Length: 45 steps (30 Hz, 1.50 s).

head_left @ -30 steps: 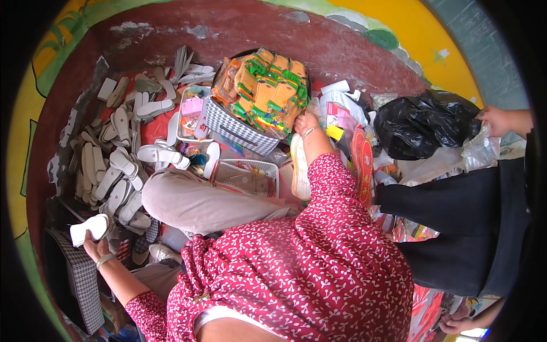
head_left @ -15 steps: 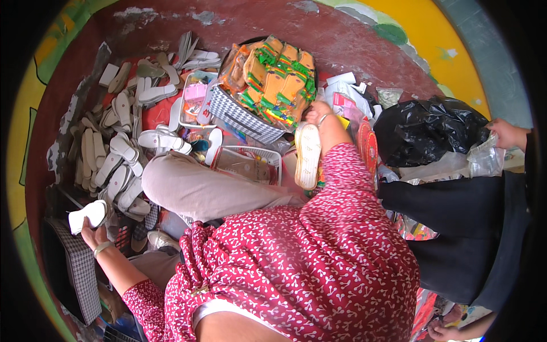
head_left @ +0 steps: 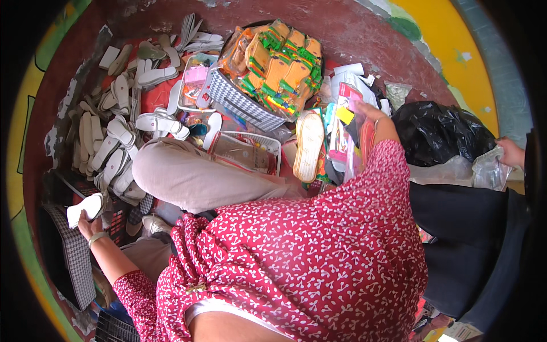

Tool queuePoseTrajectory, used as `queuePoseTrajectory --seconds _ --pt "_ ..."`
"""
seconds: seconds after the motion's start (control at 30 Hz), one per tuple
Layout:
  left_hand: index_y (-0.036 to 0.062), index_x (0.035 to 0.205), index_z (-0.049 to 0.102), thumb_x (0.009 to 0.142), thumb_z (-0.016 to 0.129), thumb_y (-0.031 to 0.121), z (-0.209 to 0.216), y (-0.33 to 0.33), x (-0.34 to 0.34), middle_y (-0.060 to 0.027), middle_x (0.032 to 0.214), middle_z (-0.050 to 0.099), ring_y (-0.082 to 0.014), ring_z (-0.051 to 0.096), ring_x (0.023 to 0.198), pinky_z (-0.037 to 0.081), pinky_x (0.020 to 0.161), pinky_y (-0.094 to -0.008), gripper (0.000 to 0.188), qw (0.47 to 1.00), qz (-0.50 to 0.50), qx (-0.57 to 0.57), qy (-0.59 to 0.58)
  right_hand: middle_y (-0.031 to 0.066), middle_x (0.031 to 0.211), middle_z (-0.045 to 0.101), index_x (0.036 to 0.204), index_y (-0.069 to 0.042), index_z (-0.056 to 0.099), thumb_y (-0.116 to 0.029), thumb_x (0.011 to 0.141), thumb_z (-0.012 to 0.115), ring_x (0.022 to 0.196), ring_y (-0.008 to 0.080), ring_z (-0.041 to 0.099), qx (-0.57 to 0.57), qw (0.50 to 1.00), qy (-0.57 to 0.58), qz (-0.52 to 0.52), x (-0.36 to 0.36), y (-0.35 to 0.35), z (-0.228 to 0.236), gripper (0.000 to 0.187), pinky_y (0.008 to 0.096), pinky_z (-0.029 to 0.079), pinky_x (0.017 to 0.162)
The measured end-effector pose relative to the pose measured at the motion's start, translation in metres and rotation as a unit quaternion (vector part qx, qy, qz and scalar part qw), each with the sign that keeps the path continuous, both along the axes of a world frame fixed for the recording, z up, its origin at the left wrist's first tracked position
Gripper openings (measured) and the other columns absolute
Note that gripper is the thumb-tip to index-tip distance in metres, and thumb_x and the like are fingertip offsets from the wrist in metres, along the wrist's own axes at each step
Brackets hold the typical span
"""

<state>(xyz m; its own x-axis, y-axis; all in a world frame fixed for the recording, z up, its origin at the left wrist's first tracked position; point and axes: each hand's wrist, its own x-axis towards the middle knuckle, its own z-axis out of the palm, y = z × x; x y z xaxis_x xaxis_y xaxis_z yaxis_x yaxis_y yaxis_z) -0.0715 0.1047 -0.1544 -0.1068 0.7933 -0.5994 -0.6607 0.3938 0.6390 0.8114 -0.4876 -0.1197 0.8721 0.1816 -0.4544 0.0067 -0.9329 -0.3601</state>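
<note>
Head view: the person's left hand (head_left: 89,226) is closed around a white sole (head_left: 86,210), gripping it near its lower edge, thumb and fingers at the sole; a bangle (head_left: 97,237) sits on that wrist. The sole is held up at far left, above a houndstooth-patterned box (head_left: 80,251).

The right hand (head_left: 371,112) is stretched forward at the right edge of a pink packet (head_left: 348,98), fingers extended. Whether it grips the packet or merely rests against it cannot be told. A yellow tag (head_left: 344,115) shows on the packet's lower part. Just below this hand stands a red insole (head_left: 367,141), partly covered by the sleeve.

To the left of the packet, a cream insole (head_left: 308,149) stands nearly upright. Behind it, a houndstooth-patterned basket (head_left: 242,102) is heaped with orange and green packets (head_left: 283,68). A white basket (head_left: 276,143) lies nearer the person's knee.

At left, many pale soles (head_left: 117,134) are piled loosely. At right, beside a black plastic bag (head_left: 441,134), a co-worker's hand (head_left: 511,153) grasps clear plastic sheeting (head_left: 491,169).
</note>
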Motion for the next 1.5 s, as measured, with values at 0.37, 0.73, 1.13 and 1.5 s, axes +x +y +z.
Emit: queuePoseTrajectory --seconds 0.37,0.73,1.13,1.5 --pt "-0.0006 0.128 0.042 0.086 0.047 0.006 -0.013 0.019 0.008 -0.0177 0.126 0.051 -0.0367 0.049 0.117 0.036 0.099 -0.0596 0.043 0.999 -0.015 0.026 0.029 0.0159 0.111 0.062 0.129 -0.002 0.049 -0.032 0.073 0.074 0.097 0.0222 0.059 0.077 0.997 0.003 0.033 -0.135 -0.002 0.026 0.068 0.0328 0.047 0.081" --pt "-0.0002 0.128 0.042 0.09 0.045 0.007 -0.004 0.021 0.005 -0.0191 0.126 0.051 -0.0358 0.048 0.119 0.034 0.101 -0.0589 0.039 1.0 -0.013 0.004 -0.004 0.0203 0.126 0.052 0.137 -0.002 0.038 -0.048 0.082 0.061 0.118 0.0278 0.049 0.261 0.96 -0.101 -0.03 -0.149 -0.022 0.082 0.076 0.0345 0.035 0.1" --pt "-0.0023 0.127 0.045 0.094 0.043 0.008 0.036 0.003 0.031 -0.0186 0.126 0.051 -0.032 0.048 0.119 0.034 0.104 -0.0512 0.035 0.995 -0.054 0.054 -0.071 0.0268 0.137 0.039 0.146 -0.006 0.004 -0.036 0.06 0.081 0.125 0.0334 0.043 -0.025 0.986 -0.164 0.007 -0.295 -0.086 0.023 0.119 0.0343 0.037 0.101" --pt "-0.0024 0.128 0.045 0.093 0.045 0.011 0.06 -0.022 0.017 -0.0169 0.127 0.052 -0.0313 0.048 0.12 0.035 0.104 -0.0503 0.037 0.986 -0.044 0.099 -0.127 0.0154 0.109 0.062 0.137 -0.014 0.036 -0.029 0.064 0.073 0.099 0.0271 0.061 0.104 0.977 -0.165 -0.081 -0.244 -0.032 0.039 0.084 0.0333 0.046 0.085"
